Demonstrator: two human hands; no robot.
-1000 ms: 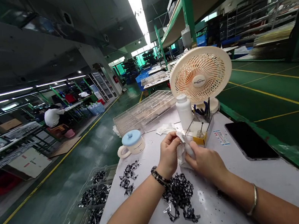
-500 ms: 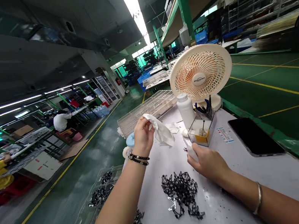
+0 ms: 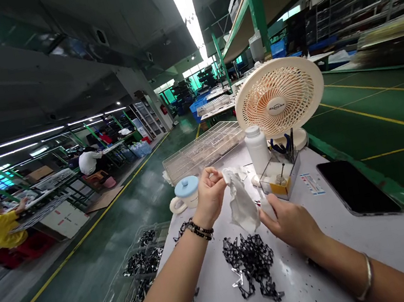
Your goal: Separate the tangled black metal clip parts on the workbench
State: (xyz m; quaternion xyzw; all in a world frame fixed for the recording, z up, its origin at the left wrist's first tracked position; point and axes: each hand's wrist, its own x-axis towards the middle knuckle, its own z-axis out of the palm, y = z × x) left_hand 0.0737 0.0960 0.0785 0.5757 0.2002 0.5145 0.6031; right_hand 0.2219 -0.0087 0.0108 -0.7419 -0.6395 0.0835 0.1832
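Observation:
My left hand point(image 3: 212, 196) pinches one corner of a crumpled white tissue point(image 3: 241, 204), which hangs down over the table. Closed round a small white squeeze bottle point(image 3: 267, 208) with a thin tip is my right hand point(image 3: 295, 223), just right of the tissue. A tiny dark and red bit shows beside the bottle; its kind is unclear. Below both hands lies a pile of small black clips point(image 3: 251, 262), a few of them with shiny metal parts. More black parts sit in a clear plastic tray point(image 3: 139, 282) under my left forearm.
A cream fan point(image 3: 281, 98) stands at the back, with a white bottle point(image 3: 257, 149) and a clear box of tools point(image 3: 282, 176) before it. A phone point(image 3: 355, 189) lies at right. Left stands a blue-lidded mug point(image 3: 187, 187); co-workers sit at far benches.
My left hand has moved down, bringing the tissue beside the squeeze bottle. The mug shows more fully now. My right hand keeps its hold, and the view has shifted slightly.

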